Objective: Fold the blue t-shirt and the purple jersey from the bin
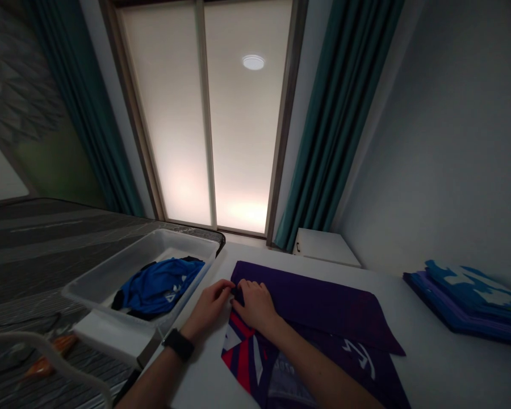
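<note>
A dark purple shirt (323,309) with red, white and blue panels lies spread on the white table (430,363), its upper part folded over. Both my hands rest on its left edge, close together. My left hand (210,307), with a black watch on the wrist, pinches the fabric at the fold's corner. My right hand (255,304) presses on the cloth beside it, its fingers curled onto the same edge.
A white plastic bin (106,278) to the left holds a crumpled blue garment (159,287). A stack of folded blue and purple clothes (472,301) sits at the table's right. A bed lies at left. A curtained window and a small white cabinet (323,247) stand behind.
</note>
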### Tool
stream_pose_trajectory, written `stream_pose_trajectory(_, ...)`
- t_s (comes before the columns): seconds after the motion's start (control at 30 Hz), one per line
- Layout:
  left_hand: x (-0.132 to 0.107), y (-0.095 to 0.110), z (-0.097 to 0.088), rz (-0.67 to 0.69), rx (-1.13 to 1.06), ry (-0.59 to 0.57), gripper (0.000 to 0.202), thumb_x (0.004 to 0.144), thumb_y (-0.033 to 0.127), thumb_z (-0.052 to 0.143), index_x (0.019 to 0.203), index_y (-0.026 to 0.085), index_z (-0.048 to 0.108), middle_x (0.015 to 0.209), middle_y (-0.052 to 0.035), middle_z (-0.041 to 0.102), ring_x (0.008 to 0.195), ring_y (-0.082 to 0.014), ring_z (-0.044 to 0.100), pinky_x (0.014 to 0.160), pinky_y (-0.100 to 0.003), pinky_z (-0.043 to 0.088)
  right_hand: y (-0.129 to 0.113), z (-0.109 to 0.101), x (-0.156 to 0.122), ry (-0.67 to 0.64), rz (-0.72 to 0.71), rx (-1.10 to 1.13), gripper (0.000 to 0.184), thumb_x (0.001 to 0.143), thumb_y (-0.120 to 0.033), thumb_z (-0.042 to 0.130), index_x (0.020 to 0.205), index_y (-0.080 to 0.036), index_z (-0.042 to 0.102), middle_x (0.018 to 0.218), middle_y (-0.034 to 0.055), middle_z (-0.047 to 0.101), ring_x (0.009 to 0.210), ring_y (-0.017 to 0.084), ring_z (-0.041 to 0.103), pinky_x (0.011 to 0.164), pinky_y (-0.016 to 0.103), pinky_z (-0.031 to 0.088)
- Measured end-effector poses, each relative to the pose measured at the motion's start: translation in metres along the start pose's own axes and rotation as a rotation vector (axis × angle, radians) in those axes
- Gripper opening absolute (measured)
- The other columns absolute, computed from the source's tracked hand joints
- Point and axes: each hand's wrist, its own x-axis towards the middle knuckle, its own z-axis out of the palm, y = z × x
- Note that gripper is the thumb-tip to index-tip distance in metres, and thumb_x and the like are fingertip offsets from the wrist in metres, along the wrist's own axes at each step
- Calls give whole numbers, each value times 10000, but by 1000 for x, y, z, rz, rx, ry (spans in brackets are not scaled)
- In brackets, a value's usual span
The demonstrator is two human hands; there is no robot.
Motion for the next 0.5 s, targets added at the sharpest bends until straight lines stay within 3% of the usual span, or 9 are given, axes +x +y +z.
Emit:
stream_pose_trajectory(0.1,0,-3,1,16,-34,-40,274,888,329,464,995,178,667,984,-72,713,874,-220,645,798,-309,485,0,5,5,8,46,30,143,910,-282,477,1006,-212,556,1028,75,666,972,243,599,845,371,371)
stream_pose_trajectory(0.27,-2,-6,3,-37,-87,-23,352,875,336,464,1146,159,603,1048,-103,697,704,-179,611,631,-279,471,14,-4,17,37,116,151,155,912,-221,432,888,-220,585,945,43,676,876,196,616,734,296,371)
stream_pose_trajectory(0.5,3,-7,5,-74,-106,23,333,884,400,478,1064,162,626,909,-84,702,753,-196,628,705,-301,478,45,-35,40,190,214,292,209,915,-258,434,768,-217,577,756,13,641,700,167,556,619,257,323)
